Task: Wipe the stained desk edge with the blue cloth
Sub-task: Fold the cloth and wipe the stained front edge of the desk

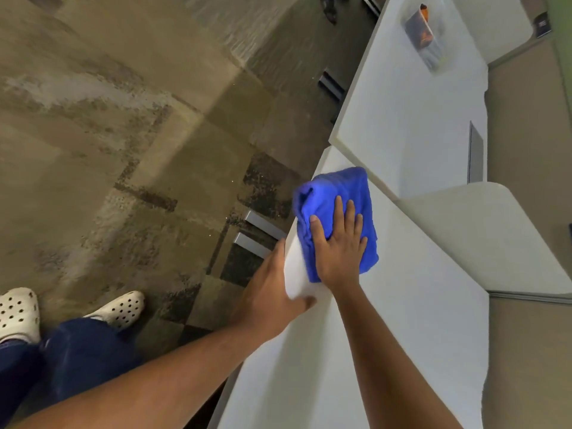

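Note:
A folded blue cloth (328, 193) lies over the left edge of the white desk (402, 320), draped partly down its side. My right hand (339, 246) presses flat on the cloth, fingers spread, thumb toward the edge. My left hand (275, 289) grips the desk's edge just below the cloth, fingers wrapped under the rim and mostly hidden, thumb on top. No stain shows on the visible edge.
A second white desk (411, 97) continues farther ahead, with a clear holder of dark cards (424, 38) on it. Beige partition panels (483, 230) stand along the right. Mottled brown floor (123, 134) lies left, with my white perforated shoes (120, 308) and metal desk feet (257, 233).

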The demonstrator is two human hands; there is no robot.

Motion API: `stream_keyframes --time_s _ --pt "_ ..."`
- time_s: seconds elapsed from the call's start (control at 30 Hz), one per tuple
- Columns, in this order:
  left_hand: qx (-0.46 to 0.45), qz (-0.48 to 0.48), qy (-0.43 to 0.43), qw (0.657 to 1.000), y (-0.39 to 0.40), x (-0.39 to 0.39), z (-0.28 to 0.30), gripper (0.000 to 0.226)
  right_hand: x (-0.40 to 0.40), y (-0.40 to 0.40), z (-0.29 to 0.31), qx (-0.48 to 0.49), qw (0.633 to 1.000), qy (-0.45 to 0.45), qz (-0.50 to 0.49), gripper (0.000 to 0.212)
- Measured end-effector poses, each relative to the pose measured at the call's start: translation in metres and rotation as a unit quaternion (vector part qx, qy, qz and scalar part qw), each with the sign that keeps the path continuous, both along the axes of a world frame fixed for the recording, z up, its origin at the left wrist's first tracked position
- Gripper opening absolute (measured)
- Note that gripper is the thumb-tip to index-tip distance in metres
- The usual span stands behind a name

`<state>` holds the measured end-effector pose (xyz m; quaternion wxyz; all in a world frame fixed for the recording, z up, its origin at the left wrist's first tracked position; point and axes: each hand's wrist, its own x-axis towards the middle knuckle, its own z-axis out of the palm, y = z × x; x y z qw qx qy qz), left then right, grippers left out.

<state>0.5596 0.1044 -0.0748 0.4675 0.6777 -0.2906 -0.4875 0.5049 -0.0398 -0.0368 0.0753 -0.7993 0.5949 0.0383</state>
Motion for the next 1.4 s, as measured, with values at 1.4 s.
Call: stream_keyframes --time_s 1.4 --pt "-0.008 -0.015 0.004 1.0 0.005 0.012 0.017 0.11 0.072 -0.062 -0.007 -0.005 0.999 0.028 -0.017 0.089"
